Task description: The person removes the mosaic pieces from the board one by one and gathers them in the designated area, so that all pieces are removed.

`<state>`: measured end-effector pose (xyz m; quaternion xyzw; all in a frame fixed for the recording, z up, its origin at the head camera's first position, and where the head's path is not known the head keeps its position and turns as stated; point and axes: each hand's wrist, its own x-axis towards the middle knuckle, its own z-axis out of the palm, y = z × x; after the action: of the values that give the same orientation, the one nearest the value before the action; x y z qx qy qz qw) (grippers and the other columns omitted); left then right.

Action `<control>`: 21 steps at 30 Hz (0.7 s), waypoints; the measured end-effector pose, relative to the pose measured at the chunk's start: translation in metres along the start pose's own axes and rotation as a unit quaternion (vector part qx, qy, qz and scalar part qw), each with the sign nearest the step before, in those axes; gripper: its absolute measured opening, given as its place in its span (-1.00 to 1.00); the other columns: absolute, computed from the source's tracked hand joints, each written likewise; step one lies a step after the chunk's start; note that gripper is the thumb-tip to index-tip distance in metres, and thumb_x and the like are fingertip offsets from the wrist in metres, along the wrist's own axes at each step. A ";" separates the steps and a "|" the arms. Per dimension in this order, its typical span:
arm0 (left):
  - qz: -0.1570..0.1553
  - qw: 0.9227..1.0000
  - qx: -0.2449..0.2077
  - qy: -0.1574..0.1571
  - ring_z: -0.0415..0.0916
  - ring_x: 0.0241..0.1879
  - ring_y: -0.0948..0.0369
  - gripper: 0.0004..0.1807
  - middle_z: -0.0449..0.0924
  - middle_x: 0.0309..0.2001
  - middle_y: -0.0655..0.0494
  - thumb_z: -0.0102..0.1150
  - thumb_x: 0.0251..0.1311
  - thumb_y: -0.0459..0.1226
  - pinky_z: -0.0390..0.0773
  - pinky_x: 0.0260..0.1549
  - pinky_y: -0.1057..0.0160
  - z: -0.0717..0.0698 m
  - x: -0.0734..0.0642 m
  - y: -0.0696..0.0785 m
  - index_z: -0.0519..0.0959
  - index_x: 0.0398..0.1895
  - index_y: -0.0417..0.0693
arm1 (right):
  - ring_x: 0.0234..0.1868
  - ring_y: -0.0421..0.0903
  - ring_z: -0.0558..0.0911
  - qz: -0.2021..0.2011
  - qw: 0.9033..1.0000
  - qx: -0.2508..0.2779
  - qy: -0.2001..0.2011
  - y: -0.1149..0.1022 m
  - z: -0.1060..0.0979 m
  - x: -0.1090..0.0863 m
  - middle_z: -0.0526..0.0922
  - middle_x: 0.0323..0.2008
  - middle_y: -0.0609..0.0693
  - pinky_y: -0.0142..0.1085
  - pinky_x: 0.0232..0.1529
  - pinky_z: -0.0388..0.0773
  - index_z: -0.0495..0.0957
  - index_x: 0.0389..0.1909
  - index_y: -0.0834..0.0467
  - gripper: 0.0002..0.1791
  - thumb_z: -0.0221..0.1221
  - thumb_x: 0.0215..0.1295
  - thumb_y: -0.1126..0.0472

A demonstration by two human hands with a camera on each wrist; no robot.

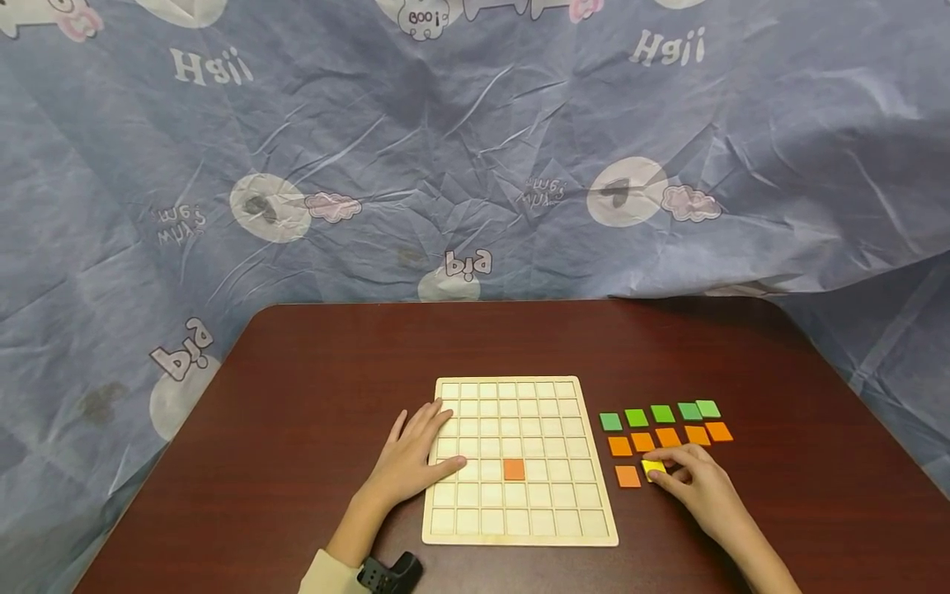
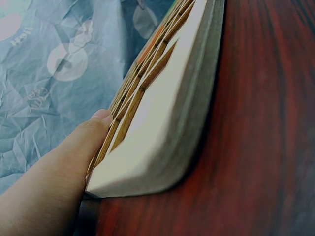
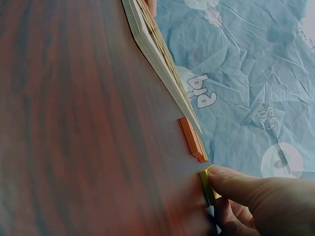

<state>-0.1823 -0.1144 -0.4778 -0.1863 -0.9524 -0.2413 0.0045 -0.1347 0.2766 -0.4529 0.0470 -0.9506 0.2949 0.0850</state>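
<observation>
A pale wooden grid board (image 1: 517, 497) lies on the table, with one orange square tile (image 1: 514, 469) in a cell below its middle. My left hand (image 1: 413, 455) rests on the board's left edge, fingers extended and thumb over the grid. In the left wrist view the thumb (image 2: 74, 147) touches the board's rim. To the right of the board, my right hand (image 1: 701, 487) pinches a yellow square tile (image 1: 653, 469) between thumb and fingers. The right wrist view shows this yellow tile (image 3: 208, 186) on edge, close to the tabletop. A single orange tile (image 1: 627, 477) lies just left of it.
Beyond the right hand lie a row of several orange tiles (image 1: 667, 437) and a row of several green tiles (image 1: 663, 414). The dark red-brown table (image 1: 356, 346) ends at a blue patterned cloth (image 1: 416, 148). A black wrist device (image 1: 389, 573) sits by the left sleeve.
</observation>
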 end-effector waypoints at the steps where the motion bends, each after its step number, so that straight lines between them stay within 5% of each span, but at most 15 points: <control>1: 0.000 1.000 0.002 0.000 -0.11 0.43 0.18 -0.14 -0.07 0.44 0.18 -0.10 0.04 0.33 -0.26 0.36 -0.05 0.000 0.000 0.000 0.12 0.37 0.15 | -0.55 -0.43 0.33 -0.001 1.000 -0.001 0.000 0.000 0.000 0.000 0.47 -0.35 -0.03 -0.48 -0.55 0.35 0.63 -0.25 0.05 -0.76 0.29 -0.01 0.29; 13: -0.003 1.000 0.006 -0.003 -0.12 0.43 0.19 -0.13 -0.08 0.44 0.19 -0.11 0.04 0.34 -0.25 0.36 -0.04 -0.001 0.000 0.000 0.11 0.37 0.15 | -0.56 -0.41 0.21 -0.019 0.999 0.013 0.036 -0.020 0.004 -0.001 0.35 -0.46 -0.09 -0.47 -0.58 0.19 0.63 -0.28 0.10 -0.80 0.29 0.02 0.27; 21: -0.004 1.000 0.007 -0.002 -0.12 0.43 0.20 -0.13 -0.08 0.44 0.19 -0.12 0.04 0.35 -0.25 0.36 -0.04 0.000 0.000 -0.001 0.11 0.37 0.15 | -0.53 -0.44 0.28 -0.068 0.995 0.040 0.061 -0.050 0.020 0.001 0.42 -0.45 -0.14 -0.50 -0.55 0.30 0.61 -0.34 0.13 -0.79 0.30 -0.06 0.38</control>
<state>-0.1828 -0.1150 -0.4783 -0.1829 -0.9548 -0.2342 0.0028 -0.1319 0.2245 -0.4411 0.0966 -0.9256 0.3285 0.1611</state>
